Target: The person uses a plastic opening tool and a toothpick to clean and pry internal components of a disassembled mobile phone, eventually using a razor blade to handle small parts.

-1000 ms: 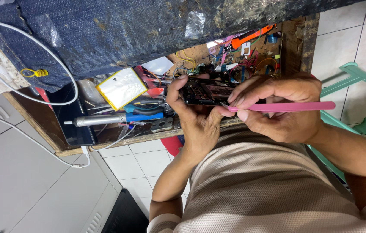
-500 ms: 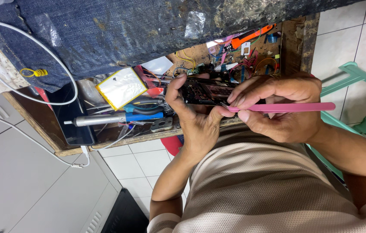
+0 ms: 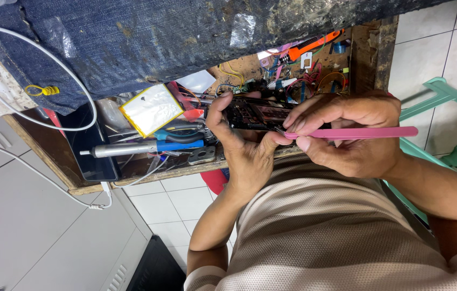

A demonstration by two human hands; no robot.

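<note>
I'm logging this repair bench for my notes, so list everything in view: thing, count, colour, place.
opened device: one, black, gripped at the bench edge
tweezers: one, pink, tip at the device
flat battery pack: one, silver with yellow edge, on the bench
pen-shaped tool: one, silver and blue, in front of the pack
phone: one, black, bench's left end
cable: one, white, across the denim
denim cloth: one, blue, covering the bench's far side
stool: one, green, on the tiled floor
left hand: holds the device
right hand: pinches the tweezers
</note>
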